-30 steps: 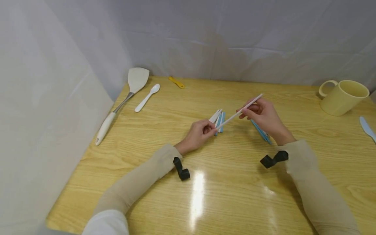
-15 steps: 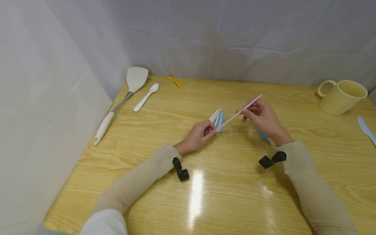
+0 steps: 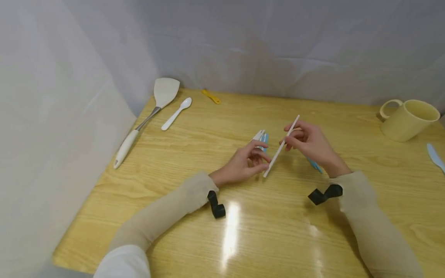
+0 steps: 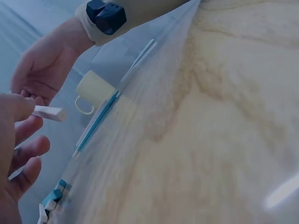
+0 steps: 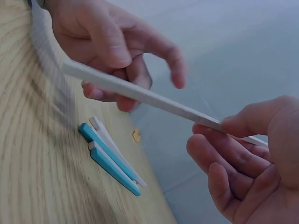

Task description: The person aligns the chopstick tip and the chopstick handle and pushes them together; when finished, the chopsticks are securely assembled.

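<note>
My right hand [image 3: 314,146] pinches a white chopstick [image 3: 278,154] between thumb and fingers, holding it slanted above the table. Beside the chopstick's lower, thicker end is my left hand [image 3: 241,164]; its fingers are spread and loosely bent. In the right wrist view those left fingers [image 5: 161,51] lie behind the chopstick without closing round it; whether they touch it I cannot tell. Several white and blue chopsticks [image 5: 112,158] lie in a bunch on the table, partly hidden behind the left hand. More blue and white chopsticks [image 4: 96,122] lie under the right hand, mostly covered in the head view.
On the wooden table [image 3: 187,239], a white spatula [image 3: 126,148], a white spoon [image 3: 176,114] and a small yellow utensil [image 3: 211,97] lie at the left and back. A yellow mug [image 3: 399,127] and a light blue knife [image 3: 435,157] are at the right.
The left fingers have let go of the chopstick's lower end and spread apart. In the right hand the chopstick has swung steeper, its lower end now nearer the table's front.
</note>
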The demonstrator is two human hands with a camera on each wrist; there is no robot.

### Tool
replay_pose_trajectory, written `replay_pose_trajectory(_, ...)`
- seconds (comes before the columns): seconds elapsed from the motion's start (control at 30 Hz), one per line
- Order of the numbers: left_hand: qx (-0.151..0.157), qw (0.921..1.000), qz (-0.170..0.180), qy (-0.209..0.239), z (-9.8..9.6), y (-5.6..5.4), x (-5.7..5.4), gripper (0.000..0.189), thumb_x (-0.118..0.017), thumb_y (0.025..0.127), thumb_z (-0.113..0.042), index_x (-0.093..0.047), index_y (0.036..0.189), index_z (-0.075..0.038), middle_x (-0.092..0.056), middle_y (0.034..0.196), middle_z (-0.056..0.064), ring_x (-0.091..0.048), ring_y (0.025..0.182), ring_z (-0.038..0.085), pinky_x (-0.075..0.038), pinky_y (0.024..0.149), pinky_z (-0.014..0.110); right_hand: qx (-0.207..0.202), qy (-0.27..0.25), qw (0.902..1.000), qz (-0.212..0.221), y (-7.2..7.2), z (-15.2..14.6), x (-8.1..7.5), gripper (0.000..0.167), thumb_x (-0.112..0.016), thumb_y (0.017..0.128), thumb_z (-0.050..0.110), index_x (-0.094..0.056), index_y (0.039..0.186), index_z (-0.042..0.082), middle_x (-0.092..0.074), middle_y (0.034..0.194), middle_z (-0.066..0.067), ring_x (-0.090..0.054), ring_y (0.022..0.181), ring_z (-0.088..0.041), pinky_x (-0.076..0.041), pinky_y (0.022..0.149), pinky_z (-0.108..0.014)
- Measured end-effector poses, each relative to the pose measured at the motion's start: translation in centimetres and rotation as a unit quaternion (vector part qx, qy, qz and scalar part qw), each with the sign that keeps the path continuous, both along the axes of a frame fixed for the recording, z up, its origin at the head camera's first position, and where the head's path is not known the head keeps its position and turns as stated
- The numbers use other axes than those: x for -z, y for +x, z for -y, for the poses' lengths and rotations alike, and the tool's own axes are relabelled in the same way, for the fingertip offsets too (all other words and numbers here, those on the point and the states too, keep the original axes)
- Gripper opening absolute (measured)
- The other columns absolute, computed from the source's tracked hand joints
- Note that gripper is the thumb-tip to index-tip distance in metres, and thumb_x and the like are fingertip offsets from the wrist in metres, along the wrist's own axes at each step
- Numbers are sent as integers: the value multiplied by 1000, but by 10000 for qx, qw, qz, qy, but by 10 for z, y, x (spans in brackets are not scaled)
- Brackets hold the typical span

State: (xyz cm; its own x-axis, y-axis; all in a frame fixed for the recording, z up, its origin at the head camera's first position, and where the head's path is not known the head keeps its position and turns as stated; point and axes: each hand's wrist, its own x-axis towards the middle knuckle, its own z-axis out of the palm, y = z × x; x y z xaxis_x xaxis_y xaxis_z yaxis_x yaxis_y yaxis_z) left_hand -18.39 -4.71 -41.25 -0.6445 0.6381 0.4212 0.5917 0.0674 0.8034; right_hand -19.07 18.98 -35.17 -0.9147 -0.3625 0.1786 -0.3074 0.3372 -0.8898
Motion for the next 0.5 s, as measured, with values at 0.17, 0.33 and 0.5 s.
replay_pose_trajectory(0.17,68,9999,-107,37,-4,5,-5,47,-68,87,-2,-47,129,1,-71,101,15,-61,74,8,-51,64,23,-261,69,9995,183,2,5,-2,22,-57,95,2,-54,113,-9,-71,78,7,-66,69,-10,-54,69,-28)
replay_pose_trajectory(0.33,115,9999,-77,-27,-5,9,-9,50,-72,85,-6,-51,131,-4,-71,102,11,-60,73,7,-51,66,24,-536,196,9981,237,4,8,-2,21,-54,96,2,-56,114,-8,-71,76,-3,-65,69,-12,-52,66,-31)
replay_pose_trajectory(0.5,220,9995,-112,-184,-6,10,-9,53,-76,82,-9,-56,131,-4,-70,104,10,-59,74,5,-52,68,23,-844,136,9958,337,5,11,2,21,-53,96,0,-54,112,-13,-71,77,-2,-65,69,-15,-54,65,-32)
